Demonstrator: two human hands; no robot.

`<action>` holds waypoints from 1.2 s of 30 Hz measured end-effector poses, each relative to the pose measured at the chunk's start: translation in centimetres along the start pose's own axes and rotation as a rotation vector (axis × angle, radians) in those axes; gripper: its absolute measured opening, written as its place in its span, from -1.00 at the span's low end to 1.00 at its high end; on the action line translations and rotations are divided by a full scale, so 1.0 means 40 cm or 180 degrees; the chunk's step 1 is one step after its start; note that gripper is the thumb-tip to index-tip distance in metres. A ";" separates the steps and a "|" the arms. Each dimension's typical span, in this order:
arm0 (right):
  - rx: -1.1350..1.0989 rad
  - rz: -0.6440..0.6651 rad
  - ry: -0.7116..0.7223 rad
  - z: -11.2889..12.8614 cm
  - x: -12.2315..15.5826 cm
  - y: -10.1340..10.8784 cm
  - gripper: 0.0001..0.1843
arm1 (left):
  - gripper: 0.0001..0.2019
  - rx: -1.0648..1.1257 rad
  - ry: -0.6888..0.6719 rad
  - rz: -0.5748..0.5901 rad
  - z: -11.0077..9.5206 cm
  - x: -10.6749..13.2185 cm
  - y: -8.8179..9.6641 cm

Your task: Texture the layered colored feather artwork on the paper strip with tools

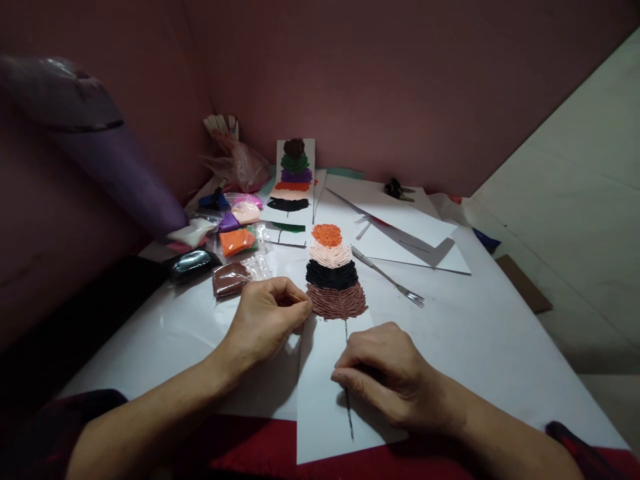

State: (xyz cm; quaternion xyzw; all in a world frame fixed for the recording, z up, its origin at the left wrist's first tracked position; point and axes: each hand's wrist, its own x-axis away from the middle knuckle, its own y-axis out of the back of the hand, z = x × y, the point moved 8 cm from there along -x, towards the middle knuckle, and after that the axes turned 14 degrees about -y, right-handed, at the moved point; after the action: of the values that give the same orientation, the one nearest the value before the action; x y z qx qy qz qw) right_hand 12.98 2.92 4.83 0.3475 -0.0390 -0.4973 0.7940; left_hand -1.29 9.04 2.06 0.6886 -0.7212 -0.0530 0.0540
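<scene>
A white paper strip (pixel 325 407) lies in front of me with a clay feather (pixel 333 280) built on it in orange, peach, black and brown bands above a drawn stem. My left hand (pixel 265 320) is closed in a pinch at the brown band's left edge, holding something small I cannot make out. My right hand (pixel 390 373) rests curled on the paper over the stem line; whether it holds anything is hidden.
Metal tweezers (pixel 387 275) lie right of the feather. Packets of coloured clay (pixel 235 241) sit at the left, a brown packet (pixel 230 278) nearest. A finished feather card (pixel 294 177) leans on the back wall. White paper sheets (pixel 400 227) lie behind.
</scene>
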 end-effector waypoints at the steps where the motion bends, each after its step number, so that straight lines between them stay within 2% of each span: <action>1: -0.0004 0.0006 -0.0003 0.000 0.000 0.000 -0.75 | -0.91 0.0014 -0.0001 0.0021 0.000 0.000 -0.002; 10: 0.0041 0.0033 -0.0031 0.003 0.001 0.003 -0.74 | -0.90 -0.0175 -0.0091 0.0163 -0.003 0.002 -0.009; 36: -0.0118 0.0038 -0.0023 0.000 0.000 0.000 -0.79 | -0.93 -0.0783 -0.0429 0.0109 0.010 -0.005 0.021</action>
State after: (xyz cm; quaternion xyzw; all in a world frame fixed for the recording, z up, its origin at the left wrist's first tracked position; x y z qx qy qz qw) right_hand 13.00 2.92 4.83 0.3307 -0.0347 -0.4945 0.8031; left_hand -2.16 9.27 1.81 0.6593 -0.7228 -0.1863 0.0903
